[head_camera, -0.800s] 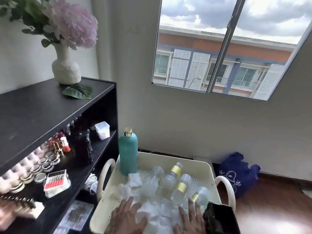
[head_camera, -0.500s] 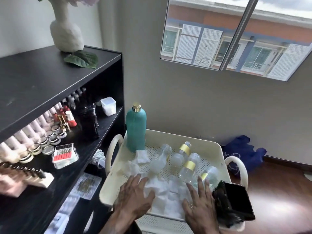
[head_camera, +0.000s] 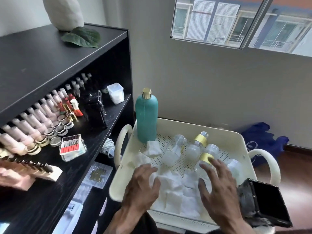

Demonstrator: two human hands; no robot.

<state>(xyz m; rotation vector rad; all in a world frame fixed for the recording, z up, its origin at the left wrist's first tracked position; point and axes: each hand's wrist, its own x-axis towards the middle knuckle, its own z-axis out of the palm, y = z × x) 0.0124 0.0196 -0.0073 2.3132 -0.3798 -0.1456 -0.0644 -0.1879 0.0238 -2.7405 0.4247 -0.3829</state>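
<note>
A cream perforated cart tray (head_camera: 219,132) with loop handles holds a pile of white cotton pads (head_camera: 177,188), several clear bottles with yellow bands (head_camera: 200,149) lying down, and an upright teal bottle (head_camera: 146,119) with a gold cap. My left hand (head_camera: 143,184) rests on the pads at the tray's near left, fingers slightly bent over them. My right hand (head_camera: 217,186) hovers with spread fingers over the pads and the nearest bottle, holding nothing.
A black shelf unit (head_camera: 50,68) stands left, with rows of nail polish bottles (head_camera: 38,115), small jars, a drill-bit box (head_camera: 70,146) and a white container (head_camera: 116,92). A black box (head_camera: 266,203) sits at the tray's near right. A blue bag (head_camera: 263,141) lies on the wooden floor.
The view has tilted down and moved closer. My right hand has lifted off the pads with its fingers spread toward the bottles. My left hand stays on the pads.
</note>
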